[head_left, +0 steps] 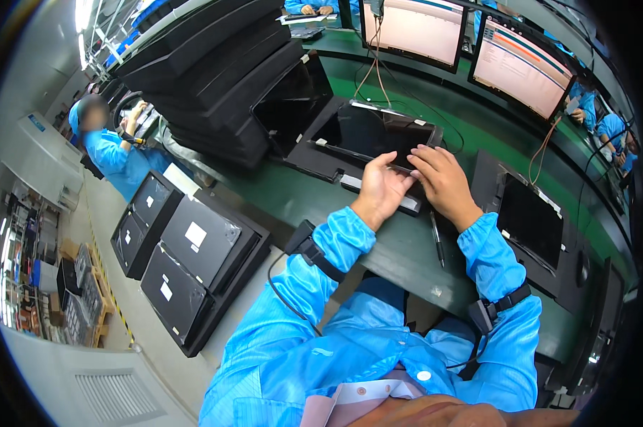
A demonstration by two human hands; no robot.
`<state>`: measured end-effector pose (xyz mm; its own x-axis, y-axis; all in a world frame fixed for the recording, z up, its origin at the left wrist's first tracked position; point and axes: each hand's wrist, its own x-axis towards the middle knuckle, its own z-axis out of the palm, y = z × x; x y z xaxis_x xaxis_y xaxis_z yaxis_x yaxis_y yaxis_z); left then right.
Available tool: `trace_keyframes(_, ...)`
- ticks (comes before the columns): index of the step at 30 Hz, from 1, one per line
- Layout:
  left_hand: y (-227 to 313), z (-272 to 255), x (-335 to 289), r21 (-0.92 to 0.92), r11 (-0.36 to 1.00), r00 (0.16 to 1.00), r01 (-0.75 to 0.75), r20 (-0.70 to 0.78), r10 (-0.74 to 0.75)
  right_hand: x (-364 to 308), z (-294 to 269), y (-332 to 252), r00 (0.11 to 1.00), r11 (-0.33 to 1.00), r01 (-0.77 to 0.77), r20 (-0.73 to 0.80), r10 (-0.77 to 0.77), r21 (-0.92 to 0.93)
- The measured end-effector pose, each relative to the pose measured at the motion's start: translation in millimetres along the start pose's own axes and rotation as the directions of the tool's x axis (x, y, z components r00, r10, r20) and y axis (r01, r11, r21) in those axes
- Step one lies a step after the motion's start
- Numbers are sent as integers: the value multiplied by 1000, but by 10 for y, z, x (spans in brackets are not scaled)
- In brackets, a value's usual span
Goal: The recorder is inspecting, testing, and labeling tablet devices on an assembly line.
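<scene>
A black display panel (378, 132) with white tape strips along its edges lies on a black foam tray on the green bench. Both hands meet at its near right edge. My left hand (382, 191) is open, palm turned up, its thumb apart and its fingertips partly hidden by the other hand. Stretched fingers of my right hand (446, 183) lie over the panel's near edge; I see nothing gripped in them. Below my hands is a dark bar with pale ends (409, 205). Beside it lies a pen (436, 238).
Another black panel (531, 220) lies on foam at the right, near a mouse (583, 269). Stacked black foam trays (214, 78) rise at the left, with boxed panels (200, 235) below. Two monitors (414, 32) stand behind, trailing cables. A person in blue (104, 153) works at far left.
</scene>
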<state>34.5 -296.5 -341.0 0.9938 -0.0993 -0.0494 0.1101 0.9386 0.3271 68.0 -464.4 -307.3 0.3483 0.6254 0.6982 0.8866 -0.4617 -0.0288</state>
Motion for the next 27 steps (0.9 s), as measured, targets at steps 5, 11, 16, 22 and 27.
trace_keyframes(5, -423, -13, -180, 89, 996, 1000, -14, 19, 13, -68, 113, 88, 1000, 999, -27, 5, 27, 39)
trace_keyframes(11, -332, -3, -695, 374, 906, 980, 197, -102, -171, -166, 249, 128, 964, 975, -177, 225, 144, 135)
trace_keyframes(16, -37, -105, -1182, 778, 619, 994, -109, 82, 72, 61, 67, -141, 961, 989, -136, 250, 117, 60)
trace_keyframes(22, 679, -452, -763, 815, -549, 608, -186, 534, 587, -80, 234, -29, 984, 974, 127, 150, -100, -187)
trace_keyframes(27, 1147, -695, -256, 703, -712, 815, 1, 412, 407, -106, 149, -132, 985, 980, 107, 154, -81, -170)
